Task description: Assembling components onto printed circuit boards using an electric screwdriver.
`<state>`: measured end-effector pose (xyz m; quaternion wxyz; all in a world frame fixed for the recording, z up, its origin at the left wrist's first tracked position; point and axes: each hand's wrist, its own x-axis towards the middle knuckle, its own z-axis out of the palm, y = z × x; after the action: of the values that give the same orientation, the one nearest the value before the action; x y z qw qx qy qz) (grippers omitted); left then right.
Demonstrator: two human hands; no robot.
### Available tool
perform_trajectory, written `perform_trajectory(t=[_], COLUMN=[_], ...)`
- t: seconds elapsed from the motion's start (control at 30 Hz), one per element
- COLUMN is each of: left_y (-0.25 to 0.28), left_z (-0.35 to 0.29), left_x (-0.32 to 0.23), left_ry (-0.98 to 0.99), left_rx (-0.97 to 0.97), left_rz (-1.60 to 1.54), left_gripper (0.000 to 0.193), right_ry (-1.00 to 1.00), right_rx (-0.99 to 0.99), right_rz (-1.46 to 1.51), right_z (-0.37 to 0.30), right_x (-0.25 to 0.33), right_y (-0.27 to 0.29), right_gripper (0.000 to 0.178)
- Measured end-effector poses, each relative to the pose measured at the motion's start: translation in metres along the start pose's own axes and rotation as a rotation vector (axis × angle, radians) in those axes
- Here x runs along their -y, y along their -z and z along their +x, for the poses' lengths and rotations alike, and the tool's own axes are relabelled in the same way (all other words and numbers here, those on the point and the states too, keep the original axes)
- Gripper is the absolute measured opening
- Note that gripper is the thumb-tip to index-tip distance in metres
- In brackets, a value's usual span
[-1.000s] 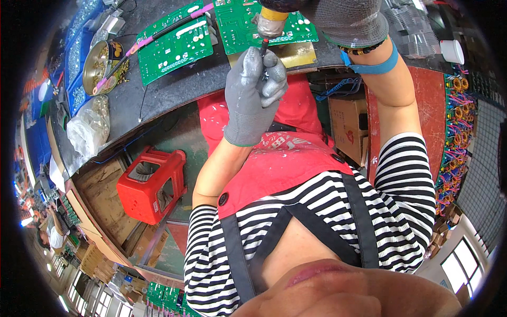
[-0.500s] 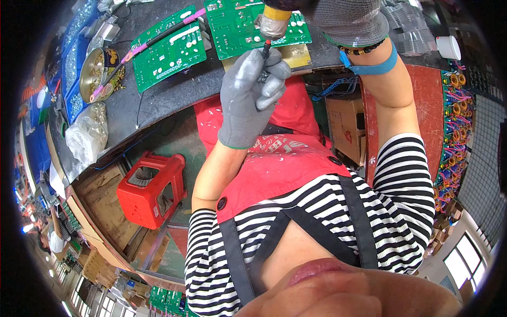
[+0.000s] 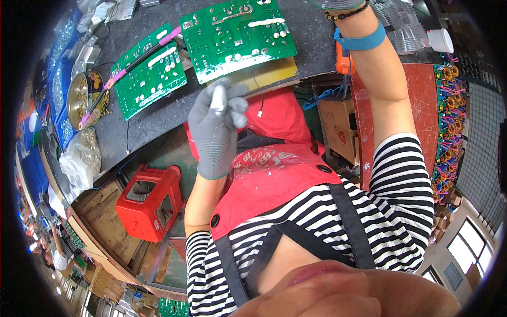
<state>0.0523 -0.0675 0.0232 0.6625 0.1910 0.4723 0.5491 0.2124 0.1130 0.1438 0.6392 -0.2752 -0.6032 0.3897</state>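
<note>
My left hand (image 3: 215,129), in a grey coated glove, is raised at the table's near edge with its fingers curled in. What the fingers hold, if anything, I cannot make out. Right above them lies the lower edge of a large green circuit board (image 3: 237,39) with white sealant strips and solder points. A thin wire with a small white plug hangs below that board. Only the cuff of my gloved right hand (image 3: 340,4) shows at the upper edge; its fingers are out of the picture. A second green circuit board (image 3: 150,79) lies to the left.
A pink-and-black rod (image 3: 142,57) slants across the left board towards a round metal tin (image 3: 79,99) of small parts. A plastic bag (image 3: 82,161) lies near the tin. Clear trays (image 3: 404,29) and a white cup (image 3: 440,40) stand right. Below is a red stool (image 3: 148,203).
My right hand and its yellow-banded tool have gone up out of the picture. My left hand has moved down and left; the small red-tipped black piece is no longer visible in it.
</note>
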Motion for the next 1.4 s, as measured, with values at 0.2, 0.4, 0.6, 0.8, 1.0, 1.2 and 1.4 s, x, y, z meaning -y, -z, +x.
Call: perform_trajectory(t=[0.2,0.4,0.6,0.8,1.0,1.2,1.4], left_y=[0.013,0.011,0.010,0.008,0.007,0.007,0.005], left_z=[0.010,0.011,0.012,0.010,0.010,0.009,0.010], left_x=[-0.004,-0.004,-0.006,-0.007,-0.009,-0.008,-0.010], left_ry=[-0.126,-0.199,-0.220,-0.220,-0.225,-0.241,-0.222], left_rx=[-0.124,-0.128,-0.119,-0.150,-0.138,-0.135,-0.179], left_rz=[0.060,0.119,0.106,0.166,0.162,0.158,0.118], left_gripper=[0.019,0.021,0.017,0.019,0.020,0.019,0.016], right_ry=[-0.064,-0.112,-0.187,-0.216,-0.270,-0.236,-0.188], right_rx=[-0.015,-0.021,-0.038,-0.010,-0.048,-0.042,-0.032], right_rz=[0.001,-0.040,-0.035,0.003,-0.011,0.035,0.025], right_z=[0.001,-0.002,-0.003,-0.008,-0.009,-0.010,-0.011], right_x=[-0.023,-0.022,-0.022,-0.020,-0.021,-0.024,-0.023], right_y=[0.010,0.012,0.011,0.012,0.010,0.012,0.011], right_gripper=[0.010,0.011,0.013,0.014,0.014,0.013,0.014])
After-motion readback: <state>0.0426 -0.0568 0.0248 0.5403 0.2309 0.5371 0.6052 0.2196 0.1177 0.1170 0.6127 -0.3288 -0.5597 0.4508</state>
